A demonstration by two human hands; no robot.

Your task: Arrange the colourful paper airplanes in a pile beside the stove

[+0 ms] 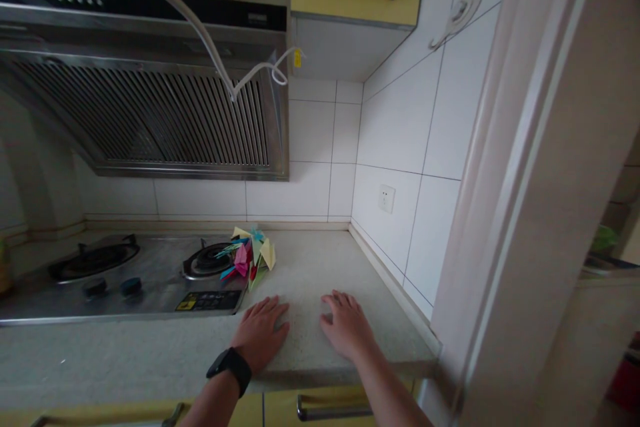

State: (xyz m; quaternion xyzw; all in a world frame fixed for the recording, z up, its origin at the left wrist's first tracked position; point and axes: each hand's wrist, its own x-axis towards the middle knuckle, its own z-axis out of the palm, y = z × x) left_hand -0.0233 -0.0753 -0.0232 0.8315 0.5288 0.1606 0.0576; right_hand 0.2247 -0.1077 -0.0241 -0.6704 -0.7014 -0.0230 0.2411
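Observation:
My left hand (261,333) rests on the grey countertop (310,267) just right of the stove, fingers apart and holding nothing. A black watch (230,371) is on that wrist. To its right, my right hand (346,323) also lies on the countertop, palm down with loosely curved fingers and no object in it. Beyond my left hand sits a bunch of folded coloured paper (250,255), in pink, yellow, blue and green. It lies at the right edge of the stove, partly over the burner side. Neither hand touches it.
A two-burner gas stove (150,300) is at the left, under a steel range hood (150,120) with a white cable (200,27) hanging before it. A yellow cabinet (357,3) is overhead. A tiled wall with a socket (387,198) and a door frame (480,213) bound the right.

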